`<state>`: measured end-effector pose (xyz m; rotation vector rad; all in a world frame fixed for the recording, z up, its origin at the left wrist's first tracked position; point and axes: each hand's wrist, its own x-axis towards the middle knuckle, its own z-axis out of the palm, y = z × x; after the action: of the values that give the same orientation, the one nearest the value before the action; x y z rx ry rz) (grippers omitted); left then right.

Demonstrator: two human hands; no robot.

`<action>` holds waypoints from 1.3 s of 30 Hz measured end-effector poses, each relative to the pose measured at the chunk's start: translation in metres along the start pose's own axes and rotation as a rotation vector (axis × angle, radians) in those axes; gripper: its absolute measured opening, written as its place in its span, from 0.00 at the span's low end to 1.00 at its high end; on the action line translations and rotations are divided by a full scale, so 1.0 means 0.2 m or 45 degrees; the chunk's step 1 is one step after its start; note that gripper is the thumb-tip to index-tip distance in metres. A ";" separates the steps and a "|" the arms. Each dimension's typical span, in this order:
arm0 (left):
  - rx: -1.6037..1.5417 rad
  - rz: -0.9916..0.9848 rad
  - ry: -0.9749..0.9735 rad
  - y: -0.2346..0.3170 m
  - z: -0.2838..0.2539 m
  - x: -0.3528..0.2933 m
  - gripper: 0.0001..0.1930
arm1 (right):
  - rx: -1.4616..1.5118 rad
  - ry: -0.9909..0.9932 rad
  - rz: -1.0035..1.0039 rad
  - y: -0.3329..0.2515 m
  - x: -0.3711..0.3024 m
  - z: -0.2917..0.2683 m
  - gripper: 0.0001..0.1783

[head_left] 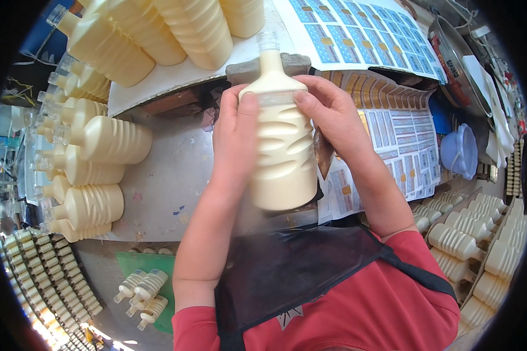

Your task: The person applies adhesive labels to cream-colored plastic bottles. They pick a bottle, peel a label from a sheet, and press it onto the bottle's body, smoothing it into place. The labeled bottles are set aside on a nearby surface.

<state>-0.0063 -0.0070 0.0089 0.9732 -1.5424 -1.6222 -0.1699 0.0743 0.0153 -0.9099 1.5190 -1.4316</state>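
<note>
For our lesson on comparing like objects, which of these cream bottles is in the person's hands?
The central bottle, held near its shoulders between the left hand and right hand; no hand touches the bottles along the picture's left.

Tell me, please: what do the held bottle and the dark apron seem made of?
Bottle: probably glass under a satin cream coating; its bare neck looks clear and shiny. Apron: perhaps thin plastic, smooth, with reddish show-through.
</note>
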 end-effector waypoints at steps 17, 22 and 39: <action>-0.205 -0.079 -0.164 -0.01 -0.01 -0.17 0.37 | 0.187 -0.016 0.153 0.03 -0.06 -0.12 0.26; -0.137 -0.045 -0.095 -0.06 -0.01 -0.16 0.42 | 0.258 -0.013 0.202 0.03 -0.08 -0.10 0.25; -0.321 -0.108 -0.152 -0.01 0.00 -0.15 0.44 | 0.169 0.009 0.205 -0.01 -0.11 -0.12 0.19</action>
<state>0.0087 0.0189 0.0079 0.8272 -1.3463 -1.9114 -0.1839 0.1033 0.0184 -0.6879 1.4494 -1.4014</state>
